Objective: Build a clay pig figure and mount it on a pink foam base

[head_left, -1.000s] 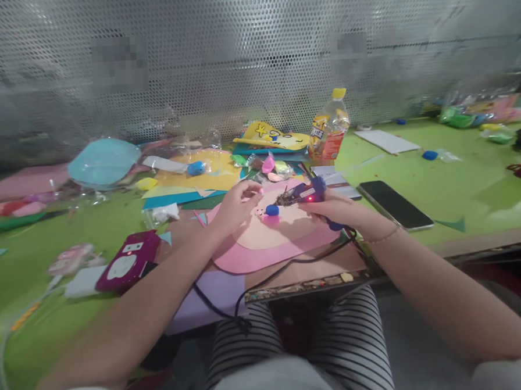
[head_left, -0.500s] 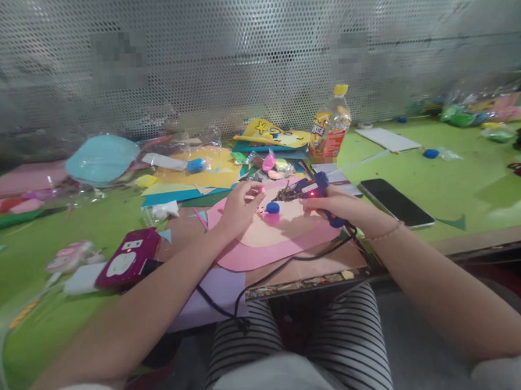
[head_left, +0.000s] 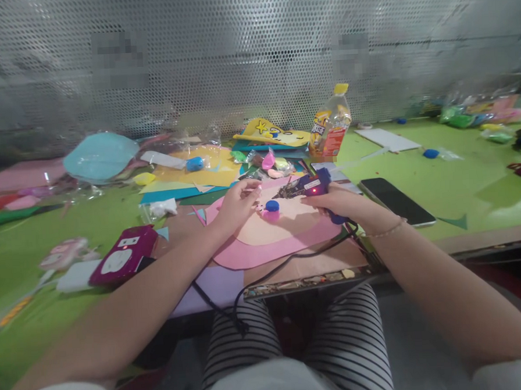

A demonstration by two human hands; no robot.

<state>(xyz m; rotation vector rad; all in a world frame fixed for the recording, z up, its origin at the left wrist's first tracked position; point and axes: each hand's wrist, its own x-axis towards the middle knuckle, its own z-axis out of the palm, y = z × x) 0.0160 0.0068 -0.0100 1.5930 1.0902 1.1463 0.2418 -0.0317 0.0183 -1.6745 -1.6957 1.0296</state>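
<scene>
My right hand [head_left: 330, 200] is wrapped round a dark blue hot glue gun [head_left: 314, 183] with a lit red light, its nozzle pointing left. Facing it, my left hand [head_left: 241, 203] pinches a small pink piece [head_left: 259, 187] between thumb and fingertips, close to the nozzle. Below both lies a pink paper shape [head_left: 241, 257] with a cream paper oval [head_left: 254, 233] on top. On the oval sits a blue round lump [head_left: 272, 206] against a bright pink one [head_left: 271, 216]. A black cord [head_left: 290, 257] trails from the glue gun across the paper.
A black phone [head_left: 396, 202] lies right of my right hand. Behind stand a bottle with a yellow cap [head_left: 330, 127] and a yellow paper piece with a star [head_left: 275, 133]. Bagged clay [head_left: 268, 159] lies ahead; a magenta power bank [head_left: 124, 254] is at left.
My left hand and the pink piece have shifted slightly left, and the piece shows less. The glue gun has tilted a little, still in my right hand. The view has moved slightly.
</scene>
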